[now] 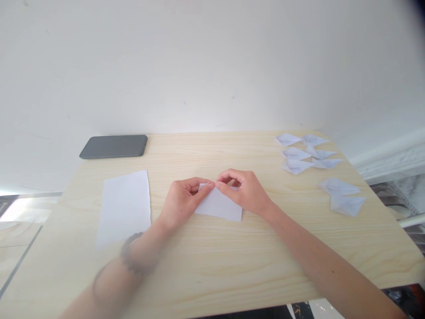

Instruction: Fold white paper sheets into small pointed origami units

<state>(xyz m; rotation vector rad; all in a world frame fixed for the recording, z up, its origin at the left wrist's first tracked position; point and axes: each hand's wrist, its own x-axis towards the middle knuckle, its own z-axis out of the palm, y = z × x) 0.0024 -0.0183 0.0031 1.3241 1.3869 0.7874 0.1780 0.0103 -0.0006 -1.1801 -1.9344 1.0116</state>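
A small folded piece of white paper (219, 207) lies in the middle of the light wooden table (232, 261). My left hand (184, 201) and my right hand (244, 190) meet at its upper edge. Both pinch the paper between thumb and fingertips, their fingers curled and nearly touching each other. The paper's lower right corner rests flat on the wood. A bracelet sits on my left wrist.
A flat white sheet (124, 206) lies to the left of my hands. A dark phone (114, 146) rests at the table's far left edge. Several folded white paper shapes (307, 155) lie at the far right, two more (343, 197) nearer. A white wall stands behind the table.
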